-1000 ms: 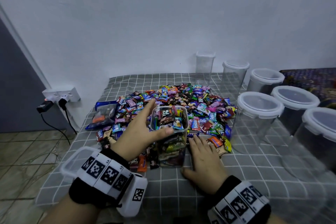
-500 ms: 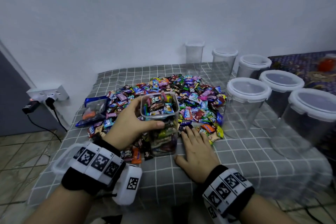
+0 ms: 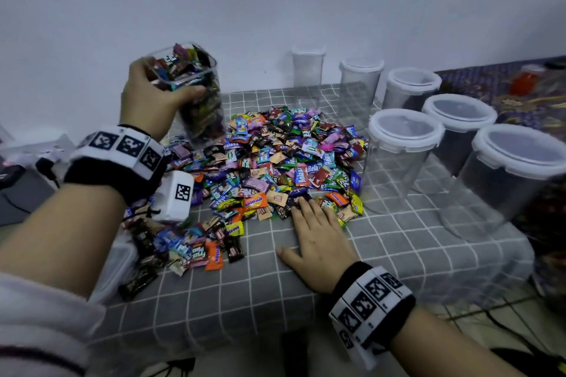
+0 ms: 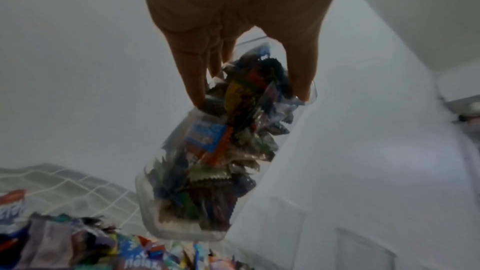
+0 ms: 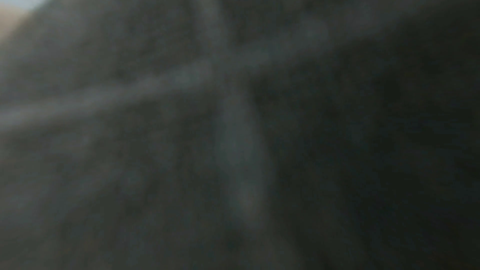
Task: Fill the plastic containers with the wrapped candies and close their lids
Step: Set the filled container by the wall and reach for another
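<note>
Above candy pile point(image 3: 284, 162), L hand point(image 3: 150, 101) grips container point(image 3: 196, 95) w/ thumb front.

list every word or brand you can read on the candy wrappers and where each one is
"mentos": orange wrapper at the pile's near edge.
"mentos": yellow wrapper near the left wrist.
"Relaxa": red wrapper mid-pile.
"Relaxa": blue wrapper beside it.
"Frutaplus", roughly: pink wrapper, blurred.
Wrappers in the held container: unreadable.
Wristband squares: coded patterns, no words.

Clear glossy plastic container point(image 3: 196, 95), shiny foil-like candy wrappers point(image 3: 275, 162), matt grey checked cloth point(image 3: 245, 291), frosted plastic lids point(image 3: 405, 128)
</note>
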